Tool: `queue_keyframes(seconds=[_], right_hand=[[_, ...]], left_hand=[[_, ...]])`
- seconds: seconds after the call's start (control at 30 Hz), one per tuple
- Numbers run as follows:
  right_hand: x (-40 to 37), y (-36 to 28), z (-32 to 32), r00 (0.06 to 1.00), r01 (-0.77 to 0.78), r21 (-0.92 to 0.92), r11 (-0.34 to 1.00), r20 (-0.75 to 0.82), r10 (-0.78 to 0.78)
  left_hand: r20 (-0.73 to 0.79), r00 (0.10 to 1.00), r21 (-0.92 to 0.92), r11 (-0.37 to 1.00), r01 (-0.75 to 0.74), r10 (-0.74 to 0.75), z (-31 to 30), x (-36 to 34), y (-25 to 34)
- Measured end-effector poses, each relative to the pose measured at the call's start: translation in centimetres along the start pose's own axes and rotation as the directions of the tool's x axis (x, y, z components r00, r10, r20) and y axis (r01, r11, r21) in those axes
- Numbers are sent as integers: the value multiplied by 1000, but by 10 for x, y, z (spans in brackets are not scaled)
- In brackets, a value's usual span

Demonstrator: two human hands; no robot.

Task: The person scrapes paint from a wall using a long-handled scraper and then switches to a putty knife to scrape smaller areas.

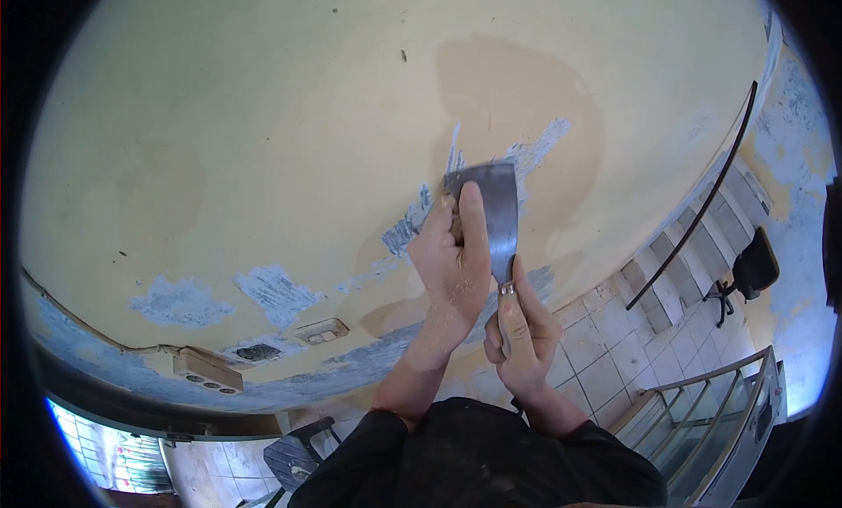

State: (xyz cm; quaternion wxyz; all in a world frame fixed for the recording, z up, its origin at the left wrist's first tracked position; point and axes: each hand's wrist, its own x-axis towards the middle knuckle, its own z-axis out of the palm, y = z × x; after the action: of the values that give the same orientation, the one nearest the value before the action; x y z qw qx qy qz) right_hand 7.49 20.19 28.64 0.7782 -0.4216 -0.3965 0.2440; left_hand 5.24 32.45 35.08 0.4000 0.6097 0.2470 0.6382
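Observation:
A wide-bladed paint scraper (502,214) is held against the yellow wall (289,131), its blade edge at the top. My right hand (523,337) is closed around the handle, with the index finger stretched along it toward the blade. On the blade's left side my left hand (452,254) grips it, thumb pressed flat on the metal and fingers curled, partly hidden. Flakes of paint dust cling to my left wrist. Around the blade, bare grey-white patches (542,149) show where paint is gone.
Lower on the wall are more bare patches (274,295), a wall socket (323,331) and a power strip (208,370). Steps (680,276) with a dark handrail (702,206) rise at the right, near an office chair (752,262). A glass-paned frame (710,420) stands at lower right.

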Motion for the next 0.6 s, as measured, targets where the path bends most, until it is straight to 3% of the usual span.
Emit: queue_keyframes(seconds=[0.03,0.07,0.13,0.6], right_hand=[[-4,2,0,1000,-25,3,1000,6,25],[-5,3,0,999,-34,5,999,4,34],[-7,5,2,999,-52,89,995,4,52],[14,-4,9,1000,-1,27,1000,-20,1]], left_hand=[[18,994,-14,994,107,-107,-3,-5,1],[18,993,-8,994,114,-113,-4,-6,-2],[38,994,-25,994,106,-105,-6,-6,-9],[-3,1000,-63,998,22,-22,7,14,9]])
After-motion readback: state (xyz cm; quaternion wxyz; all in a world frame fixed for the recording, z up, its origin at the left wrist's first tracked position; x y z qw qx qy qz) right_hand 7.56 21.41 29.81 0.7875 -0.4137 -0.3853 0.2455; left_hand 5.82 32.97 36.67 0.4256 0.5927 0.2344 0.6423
